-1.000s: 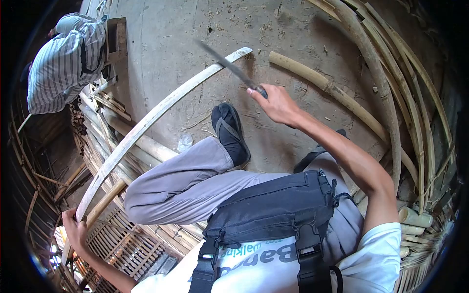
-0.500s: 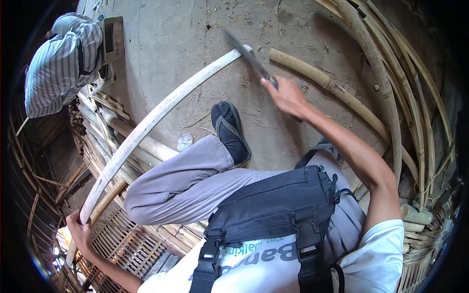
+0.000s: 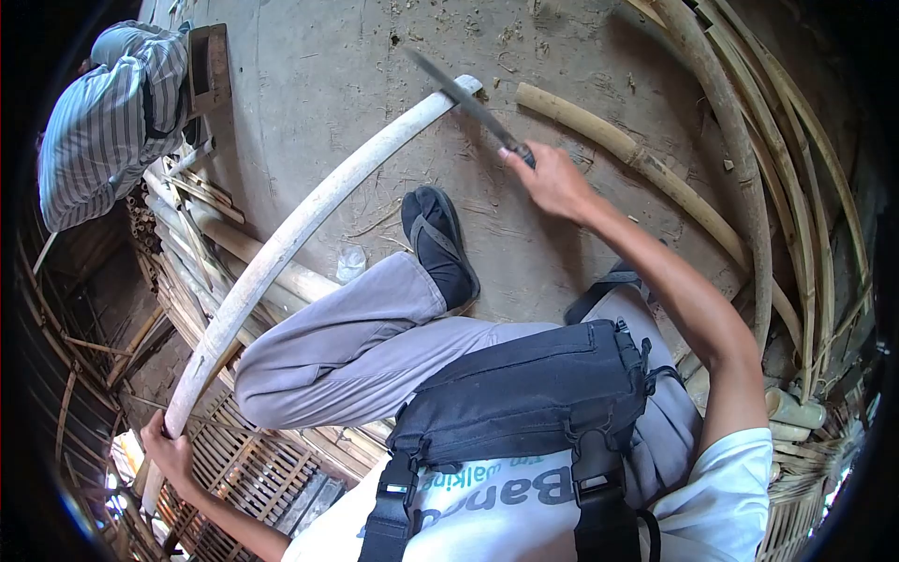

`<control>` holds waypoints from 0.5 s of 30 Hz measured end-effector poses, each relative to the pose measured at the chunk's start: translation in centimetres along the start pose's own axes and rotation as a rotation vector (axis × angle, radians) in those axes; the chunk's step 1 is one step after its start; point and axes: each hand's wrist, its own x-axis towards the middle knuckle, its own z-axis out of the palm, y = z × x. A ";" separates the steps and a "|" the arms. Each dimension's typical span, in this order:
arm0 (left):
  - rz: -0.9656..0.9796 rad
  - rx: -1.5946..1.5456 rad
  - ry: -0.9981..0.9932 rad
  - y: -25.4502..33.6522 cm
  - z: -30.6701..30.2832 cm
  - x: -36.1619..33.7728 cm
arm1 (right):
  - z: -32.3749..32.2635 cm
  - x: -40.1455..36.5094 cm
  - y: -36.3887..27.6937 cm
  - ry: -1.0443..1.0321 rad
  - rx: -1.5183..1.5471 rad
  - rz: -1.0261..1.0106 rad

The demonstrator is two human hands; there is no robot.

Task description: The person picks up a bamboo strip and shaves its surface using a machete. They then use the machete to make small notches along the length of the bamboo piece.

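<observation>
While the left hand [image 3: 169, 451] holds the near end of a long pale strip [image 3: 309, 211], the right hand [image 3: 554, 184] is out by its far end with a knife [image 3: 468, 101]. Left grip: fingers and thumb pinching the strip's edges. Right grip: closed round the dark handle, thumb toward the blade. The blade lies slantwise across the strip just short of its far tip; whether metal touches the surface, cannot tell.

The strip, taken as landmark, is whitish, gently bowed, and runs from the left hand up and away over the floor [image 3: 309, 103]. To its right, near the far tip, a jointed tan bamboo length [image 3: 599, 136] lies on the floor. Well apart, farther right, a bundle of long curved bamboo pieces [image 3: 796, 178]. Between the strip and the wearer's right arm, a foot in a dark sock and sandal [image 3: 438, 245]. Right of the strip's middle, a small clear plastic item [image 3: 351, 263]. Partly under the strip, pale poles [image 3: 281, 272], stacked lengthwise. Right of its near end, below the poles, a slatted bamboo frame [image 3: 257, 468]. Left of the strip, well apart, a person in striped clothing [image 3: 108, 131], bent over beside a wooden block [image 3: 209, 70].
</observation>
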 end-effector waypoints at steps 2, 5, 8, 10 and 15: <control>-0.029 0.057 -0.024 0.1 0.9 -0.5 | -0.3 -0.1 0.2 0.034 -0.039 -0.016; 0.080 -0.135 0.210 1.3 3.3 -2.6 | -1.4 -1.5 0.1 0.010 -0.058 -0.042; 0.004 -0.101 0.055 1.3 4.3 -2.7 | -3.2 -2.9 -0.4 -0.028 -0.054 0.041; 0.154 -0.275 0.287 2.6 5.6 -2.9 | -3.3 -3.0 1.3 0.017 -0.072 -0.021; 0.054 -0.213 0.020 2.7 4.6 -1.8 | -4.2 -3.5 1.1 -0.011 0.108 0.078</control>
